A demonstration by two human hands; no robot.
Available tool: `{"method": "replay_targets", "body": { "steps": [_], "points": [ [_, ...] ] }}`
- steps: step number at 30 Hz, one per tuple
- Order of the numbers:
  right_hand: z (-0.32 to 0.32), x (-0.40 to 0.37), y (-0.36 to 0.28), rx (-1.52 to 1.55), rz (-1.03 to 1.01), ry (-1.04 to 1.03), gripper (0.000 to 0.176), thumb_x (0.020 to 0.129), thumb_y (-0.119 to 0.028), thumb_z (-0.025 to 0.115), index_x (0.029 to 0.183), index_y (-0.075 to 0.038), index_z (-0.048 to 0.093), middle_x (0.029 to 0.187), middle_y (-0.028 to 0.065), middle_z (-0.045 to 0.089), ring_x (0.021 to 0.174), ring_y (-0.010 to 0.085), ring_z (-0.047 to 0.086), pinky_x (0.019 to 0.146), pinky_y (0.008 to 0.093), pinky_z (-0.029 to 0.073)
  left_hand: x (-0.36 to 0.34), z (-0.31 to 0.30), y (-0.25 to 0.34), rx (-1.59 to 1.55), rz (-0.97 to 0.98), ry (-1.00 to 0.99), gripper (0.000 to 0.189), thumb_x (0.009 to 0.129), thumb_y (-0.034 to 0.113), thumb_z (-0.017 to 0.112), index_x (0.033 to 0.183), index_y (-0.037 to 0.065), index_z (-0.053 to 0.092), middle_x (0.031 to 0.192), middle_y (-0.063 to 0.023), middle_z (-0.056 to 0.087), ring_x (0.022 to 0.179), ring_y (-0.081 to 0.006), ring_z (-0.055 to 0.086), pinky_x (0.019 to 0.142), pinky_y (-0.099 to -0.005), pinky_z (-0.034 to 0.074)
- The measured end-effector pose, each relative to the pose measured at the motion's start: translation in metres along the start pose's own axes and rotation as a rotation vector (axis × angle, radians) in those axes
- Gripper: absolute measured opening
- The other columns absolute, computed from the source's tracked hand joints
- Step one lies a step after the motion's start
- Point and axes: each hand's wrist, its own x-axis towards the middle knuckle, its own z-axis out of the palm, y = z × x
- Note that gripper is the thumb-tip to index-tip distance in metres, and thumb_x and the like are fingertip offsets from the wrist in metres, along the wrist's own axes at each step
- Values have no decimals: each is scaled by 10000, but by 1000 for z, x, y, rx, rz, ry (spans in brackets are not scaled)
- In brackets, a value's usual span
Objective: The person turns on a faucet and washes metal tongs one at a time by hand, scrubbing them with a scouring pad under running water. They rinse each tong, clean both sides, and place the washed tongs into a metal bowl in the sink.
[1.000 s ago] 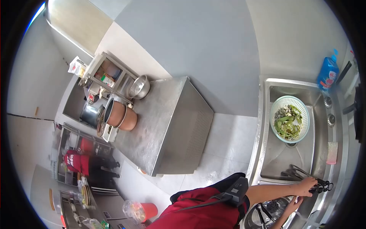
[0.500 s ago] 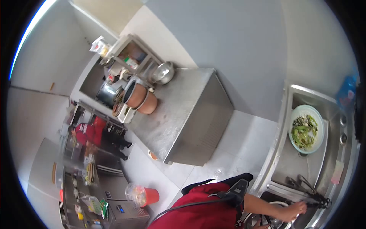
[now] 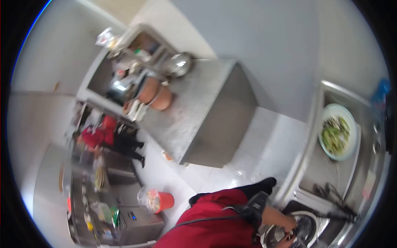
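Observation:
At the lower right, my left hand point(image 3: 289, 224) is over a round light-rimmed bowl point(image 3: 316, 226) in the near sink basin. Its fingers look curled in, and what they hold is blurred. My right hand point(image 3: 286, 240) is close beside it at the frame's bottom, partly cut off, with fingers bent toward the left hand. Whatever is between the hands is too small to make out. Inside the bowl it looks dark, with clear, shiny patches. Long dark utensils point(image 3: 337, 202) lie across the divider between the basins.
A pale green bowl point(image 3: 351, 142) of chopped green vegetables sits in the far sink basin point(image 3: 306, 180). A steel counter point(image 3: 198, 99) carries brown pots point(image 3: 159, 97) and a metal bowl point(image 3: 180, 65). A red bin point(image 3: 166, 201) stands on the floor. A co-worker in red point(image 3: 97, 134) stands at the left.
My left hand has drawn back from the sink's divider toward my body and is now beside my right hand over the bowl. The whole view has shifted slightly.

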Motion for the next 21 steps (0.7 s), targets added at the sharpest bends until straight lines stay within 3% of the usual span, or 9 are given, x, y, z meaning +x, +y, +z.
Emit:
{"method": "replay_targets", "body": {
  "steps": [1,2,3,4,5,9,11,13,21],
  "points": [
    [-4,-3,-17,-12,75,57,326,802,-171,511,1043,46,481,1045,176,509,943,263,494,801,346,393,-17,-26,10,-24,-22,-116,436,519,260,671,889,45,591,834,-136,592,796,-296,571,736,-381,442],
    [-5,-8,-22,1,-4,128,304,792,-152,522,1025,41,498,1008,161,528,924,258,498,780,346,404,-31,-27,8,-108,76,101,366,518,259,672,824,66,615,800,-135,590,798,-286,567,734,-378,438],
    [-2,-17,-36,276,23,225,286,784,-136,526,1010,38,506,981,162,533,895,253,504,778,345,402,-16,-12,-5,-161,177,90,310,527,248,665,778,70,622,752,-133,588,782,-292,562,713,-392,435],
    [-17,-26,-53,153,47,205,249,774,-113,531,977,32,520,964,157,531,877,241,510,780,335,398,-5,8,-18,-302,160,97,289,518,217,650,761,65,613,633,-141,559,617,-295,558,586,-370,459],
    [-15,-33,-53,100,28,339,206,772,-98,525,939,22,534,926,150,534,861,231,512,771,320,396,5,6,-27,-172,479,125,246,526,192,635,727,55,599,619,-148,555,599,-301,555,570,-363,457],
    [-30,-54,-79,175,139,469,193,746,-124,541,909,-20,540,851,155,538,822,303,525,716,349,407,6,-41,7,-99,120,-217,219,608,172,609,778,37,580,780,-155,579,743,-293,569,655,-371,453],
    [-29,-63,-82,216,333,480,180,754,-129,535,902,-28,520,854,165,527,830,327,515,700,364,412,5,-29,6,-213,171,-116,276,696,174,598,919,31,516,815,-141,577,769,-296,560,677,-364,436],
    [-22,-69,-100,272,359,555,168,759,-118,533,896,-21,515,852,164,527,819,318,522,686,351,417,-10,-51,12,-259,147,-252,295,720,170,583,948,7,493,880,-166,560,795,-299,553,681,-349,430],
    [18,-56,-97,581,541,783,339,760,-154,570,1018,23,441,939,165,522,890,239,523,715,301,426,-20,-58,16,-240,212,-252,314,769,162,534,1026,-6,470,911,-209,545,832,-347,537,719,-370,421]
  ]
}}
